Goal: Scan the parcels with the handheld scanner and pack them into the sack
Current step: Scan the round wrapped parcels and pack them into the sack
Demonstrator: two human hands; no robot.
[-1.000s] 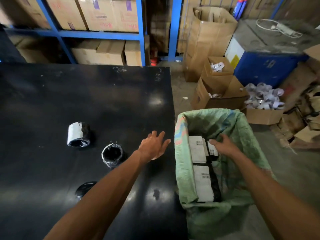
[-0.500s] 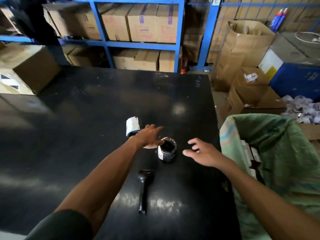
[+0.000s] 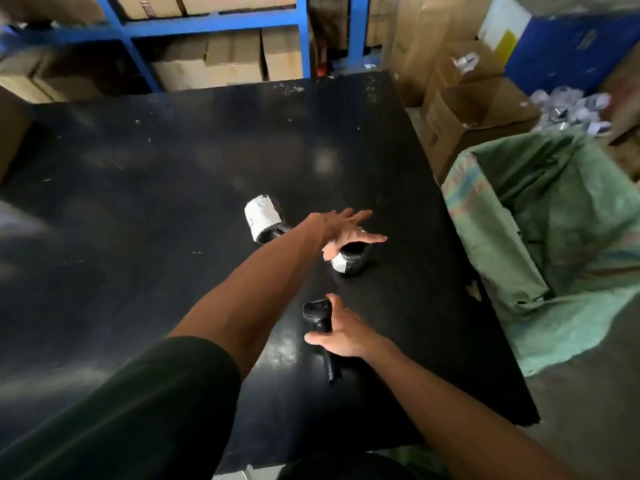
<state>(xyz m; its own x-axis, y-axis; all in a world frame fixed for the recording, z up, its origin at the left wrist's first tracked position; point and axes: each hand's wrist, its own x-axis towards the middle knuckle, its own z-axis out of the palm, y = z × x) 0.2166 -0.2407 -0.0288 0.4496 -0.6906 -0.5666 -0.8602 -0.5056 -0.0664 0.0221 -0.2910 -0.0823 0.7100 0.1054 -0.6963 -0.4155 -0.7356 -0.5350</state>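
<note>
Behind black table (image 3: 173, 168), blue shelving (image 3: 221, 22) holds cardboard boxes (image 3: 225, 60)

The person's left arm, in a short dark sleeve (image 3: 149, 403), reaches forward and to the right, its forearm bare. The left hand (image 3: 341, 233) is spread flat, fingers straight and fanned, thumb pointing down. The right arm comes in from the lower right, and the right hand (image 3: 341, 336) has fingers and thumb curled in a grip.
</note>
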